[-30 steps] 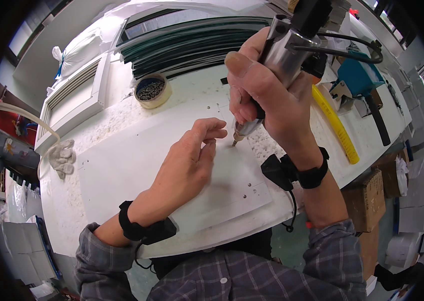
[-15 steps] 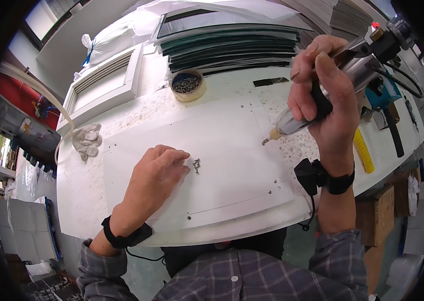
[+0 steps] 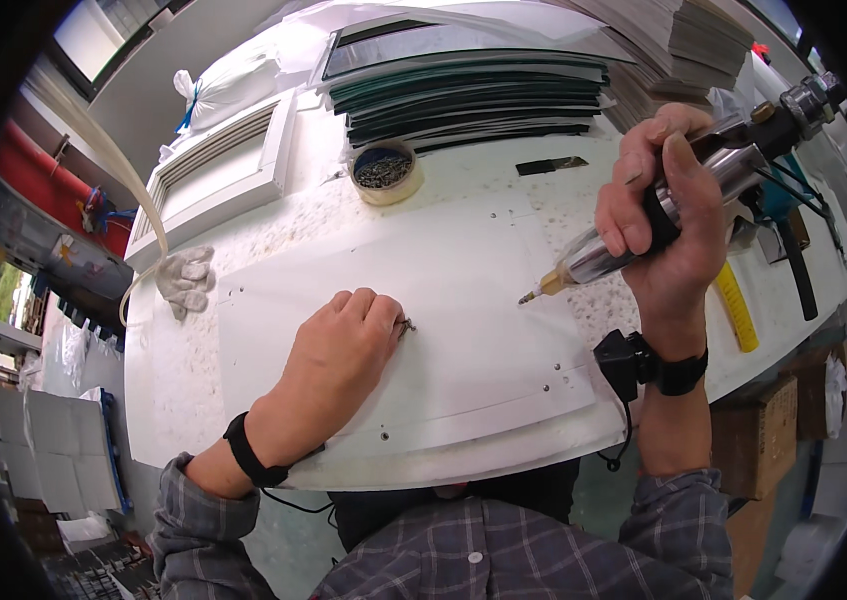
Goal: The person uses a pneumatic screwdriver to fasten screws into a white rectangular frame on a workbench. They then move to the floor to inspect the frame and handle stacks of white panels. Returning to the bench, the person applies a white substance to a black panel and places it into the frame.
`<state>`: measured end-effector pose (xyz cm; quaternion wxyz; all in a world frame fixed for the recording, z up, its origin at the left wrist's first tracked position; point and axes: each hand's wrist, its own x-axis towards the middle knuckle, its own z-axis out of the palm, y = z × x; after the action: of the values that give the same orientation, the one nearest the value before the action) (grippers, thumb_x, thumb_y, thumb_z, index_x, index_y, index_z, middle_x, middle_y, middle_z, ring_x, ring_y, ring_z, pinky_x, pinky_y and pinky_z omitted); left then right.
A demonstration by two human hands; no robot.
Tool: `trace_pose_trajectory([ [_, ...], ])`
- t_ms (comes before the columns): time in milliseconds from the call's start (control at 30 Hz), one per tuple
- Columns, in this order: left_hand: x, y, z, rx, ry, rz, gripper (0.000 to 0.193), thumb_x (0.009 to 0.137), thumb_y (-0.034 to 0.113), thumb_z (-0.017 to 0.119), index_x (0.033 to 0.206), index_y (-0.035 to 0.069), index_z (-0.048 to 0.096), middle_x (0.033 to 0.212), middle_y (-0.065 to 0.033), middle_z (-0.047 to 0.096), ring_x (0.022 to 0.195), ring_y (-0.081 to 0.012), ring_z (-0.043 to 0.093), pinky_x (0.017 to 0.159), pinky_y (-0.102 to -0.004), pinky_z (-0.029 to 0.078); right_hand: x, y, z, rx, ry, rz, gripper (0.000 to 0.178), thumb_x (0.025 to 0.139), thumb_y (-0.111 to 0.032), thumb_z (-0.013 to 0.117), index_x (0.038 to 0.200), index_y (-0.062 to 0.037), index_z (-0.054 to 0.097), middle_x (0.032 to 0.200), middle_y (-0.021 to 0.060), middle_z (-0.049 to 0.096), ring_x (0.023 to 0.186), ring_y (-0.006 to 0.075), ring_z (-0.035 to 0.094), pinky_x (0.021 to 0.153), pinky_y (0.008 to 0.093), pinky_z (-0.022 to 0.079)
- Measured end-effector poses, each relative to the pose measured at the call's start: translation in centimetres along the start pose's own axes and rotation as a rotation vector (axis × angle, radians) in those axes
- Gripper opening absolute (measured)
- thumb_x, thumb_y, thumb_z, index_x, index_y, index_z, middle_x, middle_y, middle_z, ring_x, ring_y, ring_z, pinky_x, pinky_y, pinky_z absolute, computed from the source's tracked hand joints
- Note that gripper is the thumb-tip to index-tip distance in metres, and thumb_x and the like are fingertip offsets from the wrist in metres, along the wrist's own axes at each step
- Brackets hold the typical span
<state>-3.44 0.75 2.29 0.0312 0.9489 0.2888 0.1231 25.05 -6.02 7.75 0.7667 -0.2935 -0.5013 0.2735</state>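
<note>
Driver point(image 3: 593, 257), panel point(image 3: 473, 340) and screws point(image 3: 409, 326), on a white table point(image 3: 168, 400).
Right hand point(image 3: 678, 225): gripping the driver, its tip over the panel's right side, contact unclear from here. Left hand point(image 3: 340, 345): fingers curled at the screws, mid-panel, partly hiding them; grip and count I cannot tell. Panel: flat near the table's front edge, near-left corner hidden by the left forearm point(image 3: 271, 432).

A silver power screwdriver point(image 3: 595, 258) tilts tip-down over a flat white panel point(image 3: 473, 350) bearing small metal screws point(image 3: 409, 325).
</note>
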Motion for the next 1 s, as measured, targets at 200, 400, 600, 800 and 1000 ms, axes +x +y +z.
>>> trace_pose_trajectory([
  [200,-0.2,-0.1,-0.4,0.063,-0.074,0.028,0.016,0.089,0.004,0.072,0.098,0.002,0.058,0.089,-0.0120,0.062,0.088,-0.0309,0.065,0.076,-0.0410,0.055,0.2,-0.2,-0.5,0.028,-0.014,0.008,0.021,0.110,-0.029,0.052,0.115,-0.0086,0.051,0.088,0.0040,0.056,0.047,0.0055,0.043,0.044,0.0231,0.043],
  [400,0.4,-0.9,-0.9,-0.114,-0.081,-0.007,0.019,0.088,0.000,0.071,0.096,0.001,0.053,0.090,-0.0142,0.065,0.086,-0.0321,0.067,0.076,-0.0400,0.057,0.3,-0.3,-0.3,0.028,0.015,0.015,0.020,0.111,-0.028,0.050,0.115,-0.0081,0.050,0.088,0.0036,0.056,0.047,0.0053,0.043,0.043,0.0227,0.043],
  [600,0.8,-1.3,-1.8,-0.297,-0.048,-0.046,0.018,0.090,-0.003,0.070,0.105,0.001,0.060,0.094,-0.0146,0.068,0.082,-0.0327,0.071,0.078,-0.0375,0.059,0.2,-0.1,-0.9,0.052,-0.045,-0.027,0.020,0.111,-0.026,0.049,0.114,-0.0070,0.050,0.088,0.0040,0.056,0.046,0.0051,0.043,0.042,0.0226,0.042],
  [800,1.4,-1.6,-1.3,-0.183,-0.073,0.013,0.015,0.093,0.008,0.072,0.106,0.003,0.065,0.093,-0.0110,0.067,0.087,-0.0305,0.068,0.079,-0.0382,0.057,0.3,0.1,-0.9,0.092,-0.090,-0.024,0.020,0.111,-0.026,0.048,0.115,-0.0063,0.050,0.088,0.0046,0.057,0.046,0.0054,0.043,0.041,0.0229,0.043],
  [1000,2.5,-1.7,-1.4,-0.062,-0.110,0.120,0.011,0.093,0.010,0.072,0.099,0.005,0.064,0.088,-0.0083,0.064,0.085,-0.0291,0.066,0.077,-0.0391,0.056,0.2,0.0,-0.8,0.107,-0.061,-0.028,0.020,0.112,-0.026,0.047,0.115,-0.0061,0.049,0.090,0.0048,0.057,0.047,0.0059,0.044,0.042,0.0233,0.043],
])
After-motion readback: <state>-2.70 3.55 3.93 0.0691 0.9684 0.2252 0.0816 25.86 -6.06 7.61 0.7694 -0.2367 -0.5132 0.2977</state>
